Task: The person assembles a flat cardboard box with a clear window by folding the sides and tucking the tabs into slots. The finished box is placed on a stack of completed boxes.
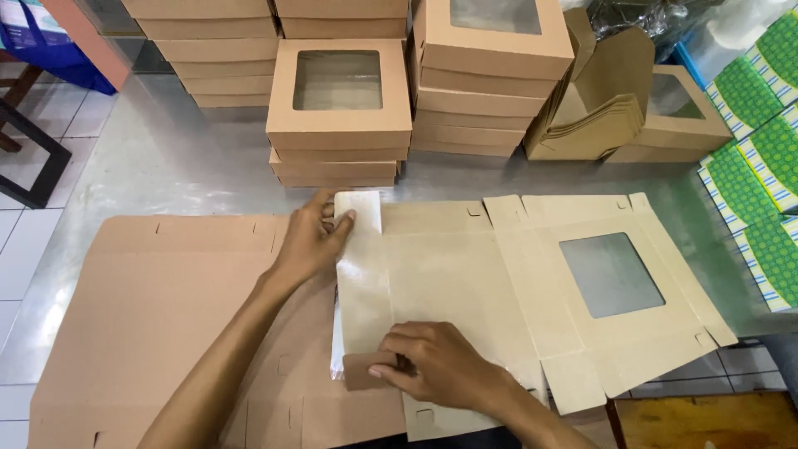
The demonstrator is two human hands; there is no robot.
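Note:
A flat, unfolded brown cardboard box blank [465, 274] with a square clear window [609, 274] lies on the steel table. My left hand [312, 241] presses down on the blank's folded side flap near its far end, fingertips on the flap's white inner face [359, 209]. My right hand [436, 366] pinches a small tab at the near end of the same flap. Under it lies another flat brown blank [150, 316], spread to the left.
Stacks of finished brown window boxes [339, 100] stand at the back of the steel table [166, 158]. Nested part-folded boxes [603, 100] sit at back right. Green patterned cartons [765, 158] line the right edge. A wooden stool [706, 420] is at lower right.

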